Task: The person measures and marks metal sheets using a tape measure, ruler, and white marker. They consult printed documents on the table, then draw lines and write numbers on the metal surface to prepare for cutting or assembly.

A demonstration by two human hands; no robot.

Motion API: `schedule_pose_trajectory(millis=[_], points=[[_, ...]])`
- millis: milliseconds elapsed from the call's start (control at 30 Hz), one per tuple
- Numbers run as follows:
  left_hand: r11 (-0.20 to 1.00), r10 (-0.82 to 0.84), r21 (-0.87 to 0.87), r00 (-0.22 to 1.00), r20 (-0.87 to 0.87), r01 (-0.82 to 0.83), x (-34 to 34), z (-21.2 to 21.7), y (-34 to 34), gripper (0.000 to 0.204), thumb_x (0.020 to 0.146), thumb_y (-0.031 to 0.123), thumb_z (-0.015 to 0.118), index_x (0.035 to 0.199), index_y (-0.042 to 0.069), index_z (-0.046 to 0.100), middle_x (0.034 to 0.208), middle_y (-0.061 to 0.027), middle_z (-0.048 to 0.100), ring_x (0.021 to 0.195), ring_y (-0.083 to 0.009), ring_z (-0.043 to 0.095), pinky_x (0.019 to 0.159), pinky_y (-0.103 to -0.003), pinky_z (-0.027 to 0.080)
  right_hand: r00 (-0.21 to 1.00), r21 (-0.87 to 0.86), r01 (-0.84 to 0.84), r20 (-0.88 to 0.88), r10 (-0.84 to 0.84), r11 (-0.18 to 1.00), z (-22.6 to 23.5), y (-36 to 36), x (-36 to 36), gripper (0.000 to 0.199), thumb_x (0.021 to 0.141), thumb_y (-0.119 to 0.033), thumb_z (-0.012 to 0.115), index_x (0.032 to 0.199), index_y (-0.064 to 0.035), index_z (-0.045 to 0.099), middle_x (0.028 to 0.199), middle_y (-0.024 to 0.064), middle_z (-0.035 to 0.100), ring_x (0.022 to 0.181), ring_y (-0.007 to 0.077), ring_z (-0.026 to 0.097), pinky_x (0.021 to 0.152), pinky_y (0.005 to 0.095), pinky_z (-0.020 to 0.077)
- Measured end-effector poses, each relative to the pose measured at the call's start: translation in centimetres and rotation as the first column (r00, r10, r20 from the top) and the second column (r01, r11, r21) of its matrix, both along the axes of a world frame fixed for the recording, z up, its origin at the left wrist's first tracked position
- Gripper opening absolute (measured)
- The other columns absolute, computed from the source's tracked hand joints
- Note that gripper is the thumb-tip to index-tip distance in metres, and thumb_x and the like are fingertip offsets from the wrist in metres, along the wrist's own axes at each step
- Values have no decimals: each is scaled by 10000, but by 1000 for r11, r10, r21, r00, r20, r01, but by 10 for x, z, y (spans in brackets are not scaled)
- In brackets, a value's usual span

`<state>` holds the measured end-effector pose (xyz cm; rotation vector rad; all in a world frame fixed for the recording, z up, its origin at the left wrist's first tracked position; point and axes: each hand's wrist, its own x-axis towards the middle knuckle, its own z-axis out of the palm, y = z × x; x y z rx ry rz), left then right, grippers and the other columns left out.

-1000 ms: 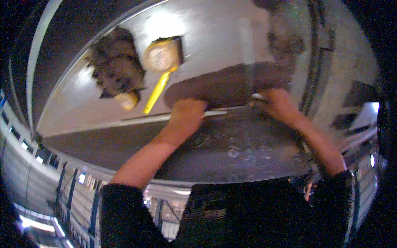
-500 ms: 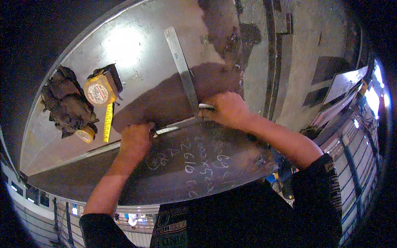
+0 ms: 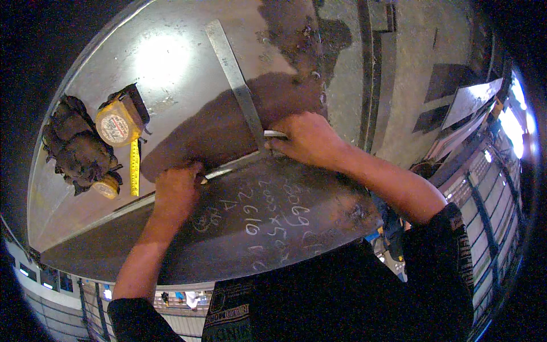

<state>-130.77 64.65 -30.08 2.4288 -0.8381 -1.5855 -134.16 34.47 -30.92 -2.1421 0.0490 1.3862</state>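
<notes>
At the far lower left, a pale wall point(image 3: 34, 282) with dark window panes bends along the rim, below the tip of the bench point(image 3: 62, 219), a grey metal top with a curved-looking edge. On it lie a crumpled black bundle point(image 3: 80, 142), then, just beside it, a yellow tape measure point(image 3: 117, 124) with some tape drawn out. A round glare shines further over, and a broad brown shadow crosses the metal under the arms. The left hand point(image 3: 176, 191) rests with fingers curled at the border of a darker, chalk-marked plate point(image 3: 228, 256); I cannot tell whether its grip holds anything. From there a pale strip point(image 3: 233, 166) runs to the foot of a slanting steel ruler point(image 3: 231, 65). Beside that foot, the right hand's point(image 3: 307, 139) grip pinches a short white stick point(image 3: 276, 134). Rightward come a grey, stained surface point(image 3: 421, 51), tilted boards point(image 3: 473, 102), bright lights point(image 3: 515, 134) and barred panels point(image 3: 493, 211).
</notes>
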Motion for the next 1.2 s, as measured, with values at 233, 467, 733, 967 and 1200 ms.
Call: schedule_pose_trajectory(millis=[233, 467, 733, 967, 1200], points=[[1000, -9, 20, 999, -49, 10, 1, -3, 0, 294, 811, 136, 663, 1103, 161, 679, 898, -151, 696, 834, -366, 670, 744, -482, 533, 1000, 1, 7, 21, -7, 1000, -5, -2, -6, 344, 842, -415, 652, 1014, -124, 715, 894, 191, 686, 843, 396, 656, 773, 477, 535], [998, -1, 64, 996, -89, 7, 8, 1, -7, 284, 815, 145, 671, 1099, 159, 682, 902, -151, 696, 843, -370, 665, 761, -486, 517, 1000, 10, 21, -3, -21, 1000, -6, -1, -6, 352, 849, -426, 643, 1008, -121, 714, 889, 194, 684, 843, 400, 653, 776, 483, 529], [999, -20, 30, 998, -52, 22, 6, -2, -2, 198, 817, 214, 696, 1004, 150, 678, 855, -140, 685, 854, -361, 655, 747, -490, 505, 997, 39, 66, 42, -68, 997, -4, 0, -5, 336, 849, -406, 641, 1001, -116, 717, 903, 196, 685, 855, 408, 651, 794, 491, 523], [999, 17, 35, 998, -66, -15, 8, 0, -4, 213, 816, 215, 699, 1017, 145, 679, 863, -143, 688, 849, -362, 658, 745, -497, 507, 998, 38, 57, 24, -58, 998, -5, 0, -4, 344, 839, -402, 648, 1005, -108, 715, 909, 200, 685, 861, 408, 650, 798, 491, 522], [995, -80, 47, 996, -50, 83, 7, -3, -7, 269, 836, 231, 667, 1073, 107, 695, 876, -164, 689, 833, -352, 664, 758, -489, 513, 1000, -13, -27, 15, 27, 1000, 2, 2, -2, 377, 840, -386, 646, 1070, -90, 678, 923, 211, 677, 883, 414, 643, 805, 494, 518]])
